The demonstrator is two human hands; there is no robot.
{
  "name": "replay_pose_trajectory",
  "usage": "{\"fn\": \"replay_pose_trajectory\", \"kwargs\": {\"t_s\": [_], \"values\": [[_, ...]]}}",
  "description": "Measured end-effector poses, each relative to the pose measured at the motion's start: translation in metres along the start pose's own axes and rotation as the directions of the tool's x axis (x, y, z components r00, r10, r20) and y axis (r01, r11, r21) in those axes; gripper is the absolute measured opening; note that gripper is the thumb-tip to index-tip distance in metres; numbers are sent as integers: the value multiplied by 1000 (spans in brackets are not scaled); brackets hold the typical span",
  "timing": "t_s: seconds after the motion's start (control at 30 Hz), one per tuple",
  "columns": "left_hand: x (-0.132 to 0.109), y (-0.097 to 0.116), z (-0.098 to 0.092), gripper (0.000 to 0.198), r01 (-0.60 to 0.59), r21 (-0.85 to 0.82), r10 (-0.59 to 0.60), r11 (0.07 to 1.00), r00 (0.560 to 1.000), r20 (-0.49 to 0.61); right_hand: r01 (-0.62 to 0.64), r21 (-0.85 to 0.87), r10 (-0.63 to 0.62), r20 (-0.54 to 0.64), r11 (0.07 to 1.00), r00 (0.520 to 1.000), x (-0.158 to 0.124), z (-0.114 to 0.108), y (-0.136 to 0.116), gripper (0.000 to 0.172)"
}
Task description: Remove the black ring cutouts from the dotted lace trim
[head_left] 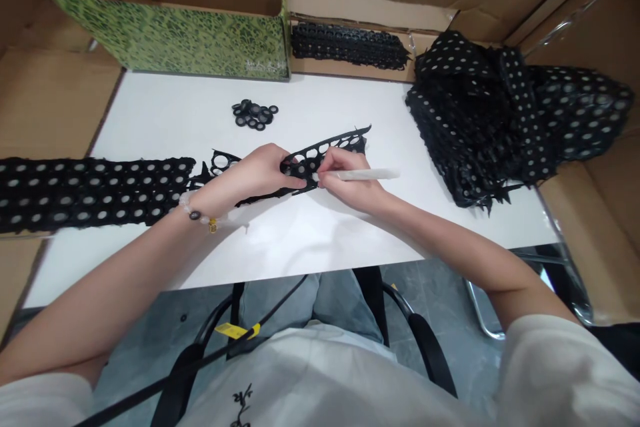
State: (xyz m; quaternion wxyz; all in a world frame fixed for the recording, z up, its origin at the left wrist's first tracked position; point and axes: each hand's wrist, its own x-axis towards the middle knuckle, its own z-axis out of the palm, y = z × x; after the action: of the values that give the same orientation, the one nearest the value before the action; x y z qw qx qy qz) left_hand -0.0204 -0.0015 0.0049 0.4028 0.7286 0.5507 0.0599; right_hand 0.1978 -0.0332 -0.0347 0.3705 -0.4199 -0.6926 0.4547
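Fingers of the left hand (267, 170) clamp on a black holed strip (306, 163) above the middle of the desk (300, 240), probably to keep it steady. The right hand (350, 180) has its fingertips together around a white pen-like tool (383, 174), its tip at the strip; that grip seems meant for fine control. Loose black rings (254, 115) lie piled toward the back edge, seemingly out of the way. A dotted sheet (95, 190) crosses the left edge; a dotted bundle (470, 120) sits near the right edge.

White table (345, 100); on it black rings (255, 113), dotted strip (95, 191), dotted heap (475, 107).
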Motion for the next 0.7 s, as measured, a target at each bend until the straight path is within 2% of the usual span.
{"fn": "replay_pose_trajectory", "kwargs": {"t_s": [0.2,0.33,0.43,0.57,0.7], "values": [[-2,2,0,33,54,-133,-49,990,998,42,14,-119,-15,-11,993,1000,1,4,-4,5],[-1,2,0,34,60,-119,-51,991,996,75,21,-174,-22,-1,984,1000,2,8,-5,5],[-1,2,-5,34,27,-12,-26,1000,997,73,31,-70,-30,13,997,999,2,3,-4,5],[-2,1,-14,26,-39,130,32,991,998,51,-28,89,33,-62,996,998,3,-6,-4,7],[-2,5,-11,33,14,157,-21,988,999,47,-65,86,69,-44,994,997,4,-8,-5,7]]}}
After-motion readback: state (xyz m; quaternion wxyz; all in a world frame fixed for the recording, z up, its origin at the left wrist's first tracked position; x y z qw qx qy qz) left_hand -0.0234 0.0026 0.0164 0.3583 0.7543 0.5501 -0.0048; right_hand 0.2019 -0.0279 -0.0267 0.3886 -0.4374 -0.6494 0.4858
